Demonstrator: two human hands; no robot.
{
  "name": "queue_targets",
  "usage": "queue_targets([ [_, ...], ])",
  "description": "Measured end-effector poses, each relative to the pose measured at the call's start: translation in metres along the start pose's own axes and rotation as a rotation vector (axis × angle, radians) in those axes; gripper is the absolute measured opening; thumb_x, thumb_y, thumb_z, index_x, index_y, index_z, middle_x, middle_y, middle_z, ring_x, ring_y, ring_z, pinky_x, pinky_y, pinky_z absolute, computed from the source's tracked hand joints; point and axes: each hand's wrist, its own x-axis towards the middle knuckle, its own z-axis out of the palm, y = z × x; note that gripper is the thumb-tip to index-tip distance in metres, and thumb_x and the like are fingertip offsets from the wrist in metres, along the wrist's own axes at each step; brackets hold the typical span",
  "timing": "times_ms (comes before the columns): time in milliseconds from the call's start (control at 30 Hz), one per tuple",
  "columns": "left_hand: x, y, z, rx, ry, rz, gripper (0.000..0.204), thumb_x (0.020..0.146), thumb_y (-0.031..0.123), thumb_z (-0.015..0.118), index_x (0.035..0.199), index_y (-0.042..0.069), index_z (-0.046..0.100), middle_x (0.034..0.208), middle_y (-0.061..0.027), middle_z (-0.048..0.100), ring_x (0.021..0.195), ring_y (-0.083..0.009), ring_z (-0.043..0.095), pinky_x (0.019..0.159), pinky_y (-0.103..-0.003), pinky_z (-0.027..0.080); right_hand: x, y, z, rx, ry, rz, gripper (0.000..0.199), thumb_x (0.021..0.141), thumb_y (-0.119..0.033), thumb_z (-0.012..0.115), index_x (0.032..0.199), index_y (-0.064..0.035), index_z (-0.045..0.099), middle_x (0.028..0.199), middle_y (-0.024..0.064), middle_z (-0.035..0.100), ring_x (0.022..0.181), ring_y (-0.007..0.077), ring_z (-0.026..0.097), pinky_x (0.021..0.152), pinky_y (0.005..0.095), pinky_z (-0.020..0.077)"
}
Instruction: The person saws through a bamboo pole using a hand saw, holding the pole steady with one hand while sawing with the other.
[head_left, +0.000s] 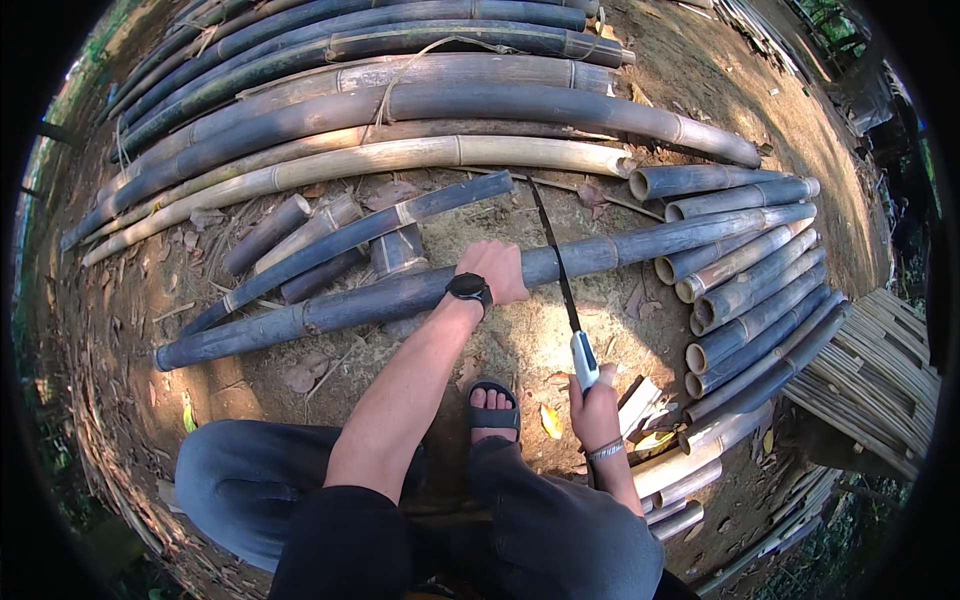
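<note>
A long dark bamboo pole (390,298) lies slantwise before me, its right part resting over shorter pieces. My left hand (492,270), with a black watch at the wrist, is closed round the pole near its middle. In my right hand (597,412) is the white-and-dark handle of a hand saw (553,240). The dark blade crosses the pole just right of my left hand, its tip pointing away from me. From this view I cannot tell how deep the blade sits in the bamboo. A thinner dark bamboo length (370,226) lies beyond the pole on the left.
Several cut bamboo sections (735,275) lie in a row at the right. Long bamboo poles (400,110) are stacked across the far side, some tied with cord. Short bamboo offcuts (268,235) lie at left. My sandalled foot (492,408) stands nearby. Pale slats (870,370) are piled far right.
</note>
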Motion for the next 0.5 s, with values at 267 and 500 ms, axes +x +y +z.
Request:
queue_targets([
  [267,0.001,-0.003,0.003,-0.008,-0.034,-0.013,0.039,0.063,0.034,0.075,0.083,0.001,0.075,0.083,-0.0225,0.072,0.081,-0.036,0.072,0.076,-0.042,0.058,-0.087,0.026,-0.015,0.093,0.063,0.011,0.039,0.096,-0.019,0.063,0.114,0.0046,0.038,0.072,0.0318,0.063,0.068,0.0519,0.064,0.057,0.0543,0.0495],
  [500,-0.004,-0.009,-0.002,-0.022,-0.035,-0.042,0.038,0.063,0.034,0.076,0.082,0.001,0.075,0.084,-0.023,0.072,0.081,-0.0359,0.072,0.077,-0.042,0.058,-0.038,0.01,0.002,-0.029,-0.057,0.058,0.035,0.098,-0.019,0.059,0.113,0.0048,0.038,0.068,0.0308,0.061,0.066,0.0513,0.062,0.053,0.0537,0.0489],
])
